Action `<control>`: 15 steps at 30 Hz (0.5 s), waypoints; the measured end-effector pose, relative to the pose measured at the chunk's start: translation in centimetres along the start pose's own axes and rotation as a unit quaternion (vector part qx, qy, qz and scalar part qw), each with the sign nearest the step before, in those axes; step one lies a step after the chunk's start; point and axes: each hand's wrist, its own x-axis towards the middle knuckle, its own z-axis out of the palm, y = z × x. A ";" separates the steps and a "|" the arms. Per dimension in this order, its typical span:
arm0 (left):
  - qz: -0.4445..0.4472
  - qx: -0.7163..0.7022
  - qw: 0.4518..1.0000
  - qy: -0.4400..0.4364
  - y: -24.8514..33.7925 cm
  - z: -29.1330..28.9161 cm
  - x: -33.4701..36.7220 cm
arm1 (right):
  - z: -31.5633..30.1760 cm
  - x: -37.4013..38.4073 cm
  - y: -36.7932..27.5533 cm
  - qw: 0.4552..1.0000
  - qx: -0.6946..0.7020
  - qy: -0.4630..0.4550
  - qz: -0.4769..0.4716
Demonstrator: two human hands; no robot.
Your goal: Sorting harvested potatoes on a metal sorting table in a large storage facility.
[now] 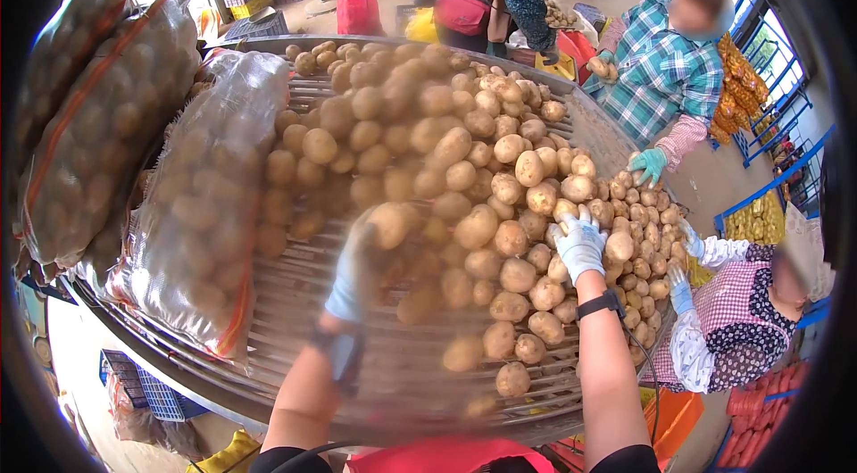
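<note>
Left hand (353,277), gloved: set against one potato (390,225); haze over this part of the view blurs the fingers, so I cannot tell whether they clamp it or merely touch. Right hand (580,245), gloved: palm down on the potato heap (513,241), fingers spread apart, gripping nothing; the flat spread would suit steadying or rolling several at once. The heap sits on a slatted table (295,326), bare slats toward the near left; the gaps probably let loose soil drop. A filled translucent sack (205,205) lies at the table's left side, presumably keeping its load near the slats. Across the heap, a co-worker in a checked shirt (665,53) holds potatoes; at right, another co-worker (736,321) reaches both gloved hands to the heap's edge.
</note>
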 end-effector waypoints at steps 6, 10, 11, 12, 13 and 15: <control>0.122 0.344 0.927 0.087 -4.2 4.3 -4.4 | -3.1 -12.4 -8.8 0.659 0.738 -0.134 -0.050; 0.248 0.751 0.593 -0.153 -4.8 6.5 -1.5 | -0.7 -15.7 -9.3 0.424 0.878 -0.159 0.153; 0.307 0.779 0.539 -0.092 -2.4 5.7 0.1 | -2.0 -16.2 -8.9 0.396 0.877 -0.203 0.179; 0.382 0.799 0.464 -0.007 0.9 4.5 2.3 | -2.4 -16.5 -7.6 0.369 0.873 -0.249 0.201; 0.411 0.796 0.438 0.071 4.1 3.0 4.8 | -1.0 -17.0 -5.9 0.401 0.877 -0.222 0.140; 0.419 0.815 0.347 0.196 10.0 0.5 8.0 | -1.5 -18.9 -3.8 0.413 0.856 -0.217 0.222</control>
